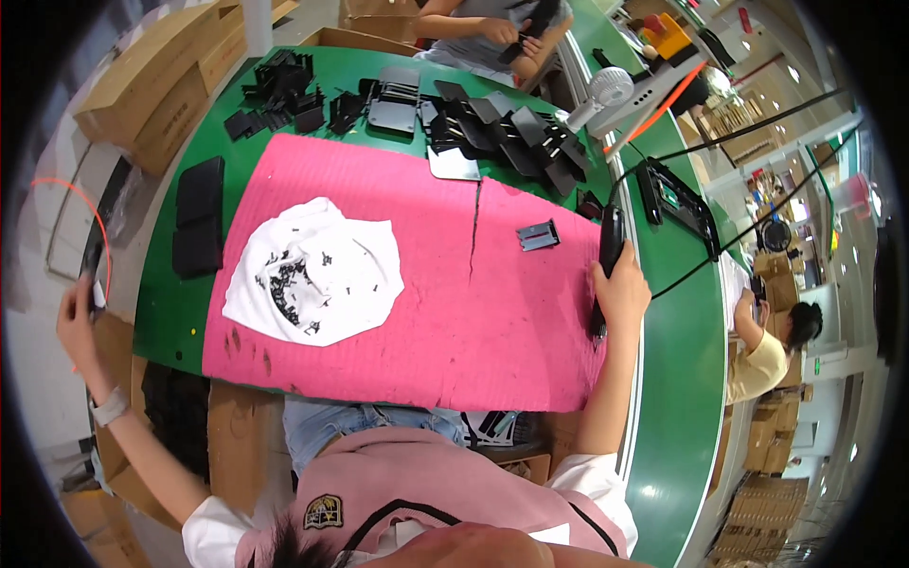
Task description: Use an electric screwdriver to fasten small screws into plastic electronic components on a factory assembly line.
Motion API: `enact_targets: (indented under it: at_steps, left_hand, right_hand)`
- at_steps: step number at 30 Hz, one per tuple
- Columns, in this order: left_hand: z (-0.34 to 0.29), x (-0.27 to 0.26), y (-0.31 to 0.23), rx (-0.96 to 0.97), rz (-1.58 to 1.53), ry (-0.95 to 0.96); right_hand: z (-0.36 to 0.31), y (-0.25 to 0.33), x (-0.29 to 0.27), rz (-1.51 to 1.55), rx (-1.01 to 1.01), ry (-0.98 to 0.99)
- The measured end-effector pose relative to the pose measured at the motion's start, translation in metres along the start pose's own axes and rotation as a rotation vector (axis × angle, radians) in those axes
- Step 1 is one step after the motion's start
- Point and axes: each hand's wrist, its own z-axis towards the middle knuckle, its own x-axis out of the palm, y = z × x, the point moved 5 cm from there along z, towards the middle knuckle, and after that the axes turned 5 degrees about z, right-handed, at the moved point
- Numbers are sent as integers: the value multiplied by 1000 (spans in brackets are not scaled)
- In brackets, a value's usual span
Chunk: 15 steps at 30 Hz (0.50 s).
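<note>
My right hand (622, 289) is wrapped round a black corded electric screwdriver (612, 237), held upright over the right edge of a pink foam mat (426, 322). Far out to the left, beyond the table, my left hand (78, 322) is closed on a slim dark tool (92, 257). A thin orange hose (99, 218) arcs past that tool; its exact kind is too small to tell. On the mat lies a white cloth (355, 275) strewn with small black parts (287, 284). A small grey-black plastic piece (538, 235) rests nearer my right hand.
Piles of black plastic parts (502, 133) line the green table's (170, 322) far side. Black pads (199, 218) lie left of the mat. At the right stand a small white fan (611, 87) and a black open housing (677, 204). Another person's hands (511, 38) work across the table.
</note>
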Motion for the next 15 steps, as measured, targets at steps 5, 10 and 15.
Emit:
enact_targets:
  at_steps: [5, 10, 15]
  left_hand:
    - [35, -100, 292, -551, -289, 81]
    - [2, -45, 262, -608, -259, -71]
    - [-4, -8, 113, -348, -510, 47]
  right_hand:
    - [8, 53, -15, -76, -405, -388]
    - [56, 108, 11, -20, -610, -331]
    - [119, 106, 61, -112, -521, -251]
